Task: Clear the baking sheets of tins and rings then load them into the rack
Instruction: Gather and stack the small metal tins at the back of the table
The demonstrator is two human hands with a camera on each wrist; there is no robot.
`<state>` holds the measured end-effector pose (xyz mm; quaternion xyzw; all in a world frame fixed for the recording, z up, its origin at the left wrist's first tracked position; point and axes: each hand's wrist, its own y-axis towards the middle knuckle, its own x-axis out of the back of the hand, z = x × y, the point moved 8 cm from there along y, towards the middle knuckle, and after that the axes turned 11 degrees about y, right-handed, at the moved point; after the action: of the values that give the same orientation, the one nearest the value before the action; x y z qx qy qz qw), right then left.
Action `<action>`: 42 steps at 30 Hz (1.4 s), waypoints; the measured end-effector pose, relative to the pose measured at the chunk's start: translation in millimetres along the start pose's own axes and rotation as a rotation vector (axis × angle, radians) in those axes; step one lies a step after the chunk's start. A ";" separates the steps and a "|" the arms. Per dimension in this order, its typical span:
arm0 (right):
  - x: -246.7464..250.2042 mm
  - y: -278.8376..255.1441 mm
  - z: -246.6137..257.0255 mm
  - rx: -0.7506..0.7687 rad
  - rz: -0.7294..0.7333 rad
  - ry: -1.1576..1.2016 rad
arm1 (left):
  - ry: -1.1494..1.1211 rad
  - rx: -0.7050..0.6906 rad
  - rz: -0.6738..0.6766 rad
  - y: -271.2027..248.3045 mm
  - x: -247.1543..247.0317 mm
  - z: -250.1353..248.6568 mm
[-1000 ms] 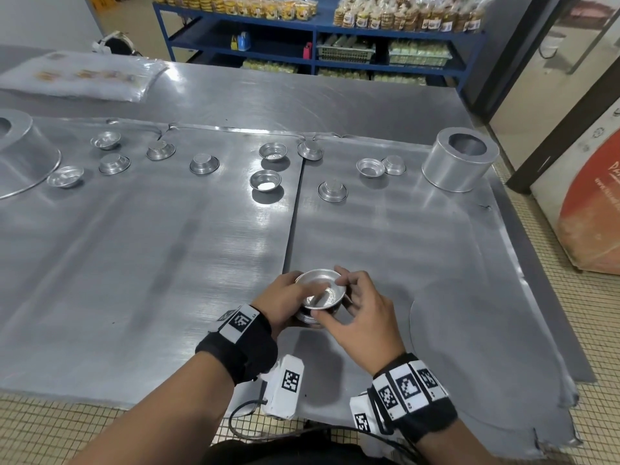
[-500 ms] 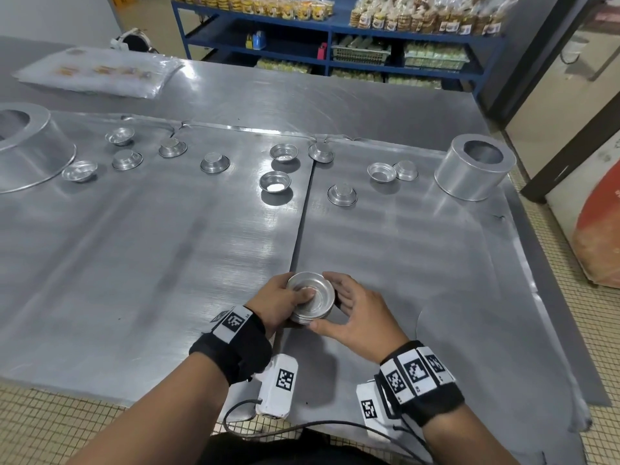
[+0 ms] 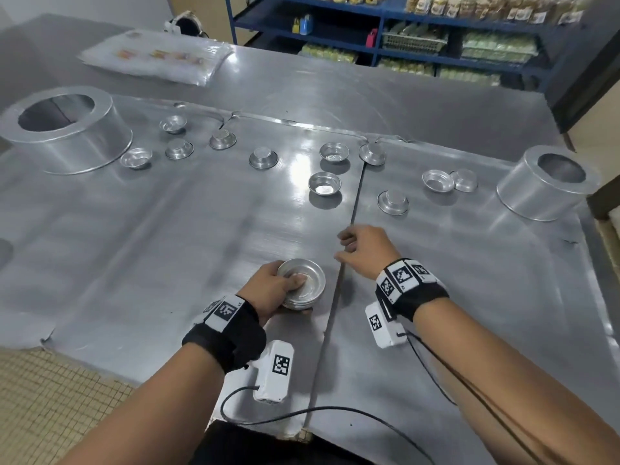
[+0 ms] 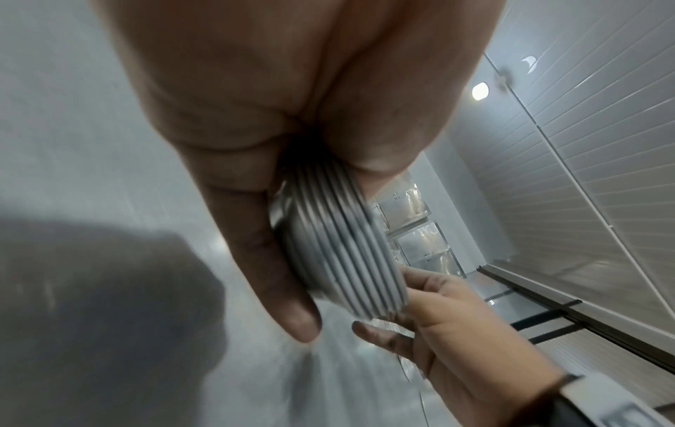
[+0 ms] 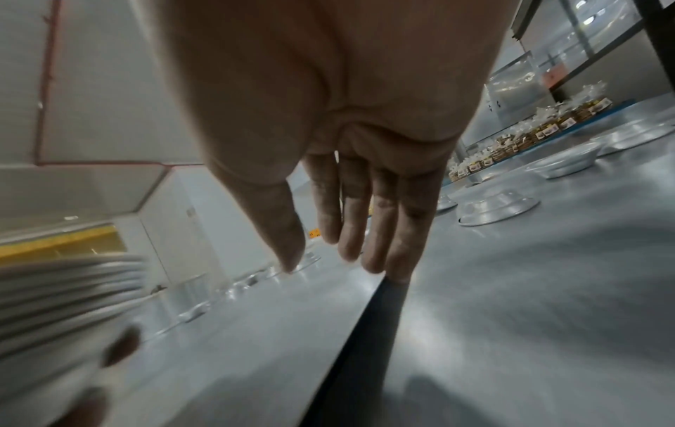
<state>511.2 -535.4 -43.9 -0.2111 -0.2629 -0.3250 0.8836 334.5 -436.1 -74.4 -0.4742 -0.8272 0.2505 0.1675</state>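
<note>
- A person's left hand (image 3: 270,290) grips a nested stack of small tins (image 3: 303,286) at lower centre of the head view, thumb hooked over the rim into the top tin, fingers wrapped round the side; the stack sits just left of the seam (image 3: 339,283) where two baking sheets meet
- From the left wrist view the stack (image 4: 343,254) shows its ribbed edges, many rims packed together, pinched between thumb and fingers
- The right hand (image 3: 365,251) hangs just right of the stack and slightly above it in the frame, over the seam, holding nothing; its fingers (image 5: 350,219) are loosely extended and pointing down at the metal, apart from the stack
- The left baking sheet (image 3: 134,246) carries loose tins across its upper part: a cluster of four at upper left beside a wide cake ring (image 3: 67,129), one inverted tin (image 3: 263,158) toward centre, and two upright tins (image 3: 324,183) near the seam
- The right baking sheet (image 3: 469,280) bears an inverted tin (image 3: 393,202) right of the seam, a touching pair (image 3: 449,180) further right, and a tall ring (image 3: 545,182) at the far right edge
- One more tin (image 3: 371,153) sits at the top of the seam, tilted
- Both sheets lie on a steel table (image 3: 335,92); a plastic-wrapped packet (image 3: 157,57) rests at upper left, and blue shelving (image 3: 419,31) stocked with packaged goods fills the top of the frame
</note>
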 end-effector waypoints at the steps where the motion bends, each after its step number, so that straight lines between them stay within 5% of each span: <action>1: 1.3 16.3 2.1 -0.011 -0.020 -0.031 | -0.017 0.007 -0.007 1.8 8.1 -1.8; 11: 6.5 147.9 27.2 -0.104 -0.148 -0.281 | -0.086 0.038 -0.075 24.7 71.9 -19.3; 21: -4.2 188.6 27.7 -0.203 -0.136 -0.424 | -0.076 0.056 -0.089 37.3 117.7 -16.3; 33: -31.3 106.0 77.1 -0.022 -0.215 -0.081 | -0.069 0.071 -0.040 44.7 119.4 -15.6; 42: -48.7 24.0 119.9 0.141 -0.181 -0.055 | -0.138 0.081 0.095 40.3 95.3 -26.5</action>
<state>456.7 -430.9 14.5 -0.1326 -0.3271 -0.3782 0.8558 329.3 -329.4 -72.1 -0.4875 -0.8026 0.3233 0.1171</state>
